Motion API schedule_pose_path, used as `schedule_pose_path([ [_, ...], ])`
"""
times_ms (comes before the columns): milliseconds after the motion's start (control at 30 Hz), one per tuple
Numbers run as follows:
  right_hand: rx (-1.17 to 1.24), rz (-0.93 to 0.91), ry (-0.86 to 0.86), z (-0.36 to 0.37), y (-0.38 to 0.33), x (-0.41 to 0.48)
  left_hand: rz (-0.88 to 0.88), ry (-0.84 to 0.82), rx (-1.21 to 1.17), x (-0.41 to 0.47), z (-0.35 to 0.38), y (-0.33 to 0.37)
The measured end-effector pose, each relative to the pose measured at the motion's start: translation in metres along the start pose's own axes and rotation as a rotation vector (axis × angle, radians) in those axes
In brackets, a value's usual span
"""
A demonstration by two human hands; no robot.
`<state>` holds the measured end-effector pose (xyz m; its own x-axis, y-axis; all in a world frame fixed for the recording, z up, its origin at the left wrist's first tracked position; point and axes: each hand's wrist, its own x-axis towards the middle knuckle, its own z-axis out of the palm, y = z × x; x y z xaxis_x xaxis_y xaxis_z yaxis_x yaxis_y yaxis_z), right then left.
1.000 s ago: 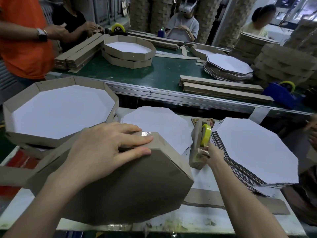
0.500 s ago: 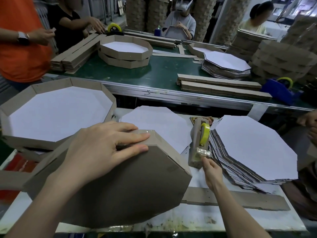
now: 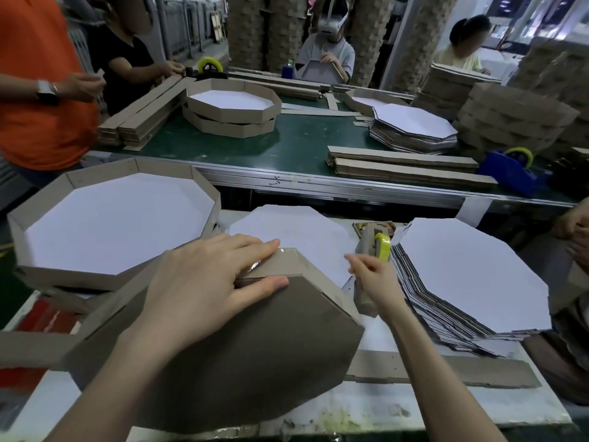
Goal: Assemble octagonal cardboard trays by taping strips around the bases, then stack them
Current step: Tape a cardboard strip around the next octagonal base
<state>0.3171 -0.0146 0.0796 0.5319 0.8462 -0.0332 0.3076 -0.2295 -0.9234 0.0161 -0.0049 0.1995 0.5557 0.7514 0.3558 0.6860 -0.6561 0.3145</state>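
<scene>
An upturned brown octagonal tray [image 3: 255,362] lies tilted at the front of the white table. My left hand [image 3: 204,288] rests flat on it, straight fingers pressing the side strip at a taped corner [image 3: 271,256]. To its right, my right hand [image 3: 373,279] is beside the cardboard tape dispenser [image 3: 366,244] with its yellow roll [image 3: 384,245]. Its thumb and forefinger pinch together on a piece of clear tape that is hard to make out. A finished tray [image 3: 19,231] sits on a stack at the left. A white base [image 3: 296,231] lies behind the upturned tray.
A fanned stack of white octagonal bases [image 3: 471,269] fills the right of the table, with a loose cardboard strip [image 3: 446,371] in front. Beyond is a green conveyor [image 3: 302,148] holding trays, strip piles and a blue dispenser [image 3: 510,170]. Other people stand around.
My right hand has left the dispenser's lower end and moved up and left, towards the tray. My left hand stays pressed on the same corner.
</scene>
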Motion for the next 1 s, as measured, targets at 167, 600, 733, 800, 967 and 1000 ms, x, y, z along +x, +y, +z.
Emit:
schedule_pose_path([
  [167, 0.056, -0.228, -0.371, -0.007, -0.106, -0.020, -0.013, -0.075, -0.034, 0.001, -0.004, -0.003],
  [600, -0.087, -0.278, -0.697, 0.006, -0.166, -0.067, 0.006, -0.097, -0.104, -0.004, -0.012, -0.006],
  [733, -0.160, -0.244, -0.684, 0.006, -0.165, -0.066, 0.037, -0.067, -0.101, -0.006, -0.013, -0.006],
  [800, -0.159, -0.246, -0.679, 0.005, -0.166, -0.066, 0.042, -0.065, -0.097, -0.007, -0.013, -0.006],
  [967, -0.165, -0.248, -0.680, 0.005, -0.169, -0.067, 0.069, -0.082, -0.071, -0.007, -0.013, -0.006],
  [1000, -0.168, -0.246, -0.677, 0.006, -0.169, -0.068, 0.072, -0.081, -0.070, -0.007, -0.013, -0.006],
])
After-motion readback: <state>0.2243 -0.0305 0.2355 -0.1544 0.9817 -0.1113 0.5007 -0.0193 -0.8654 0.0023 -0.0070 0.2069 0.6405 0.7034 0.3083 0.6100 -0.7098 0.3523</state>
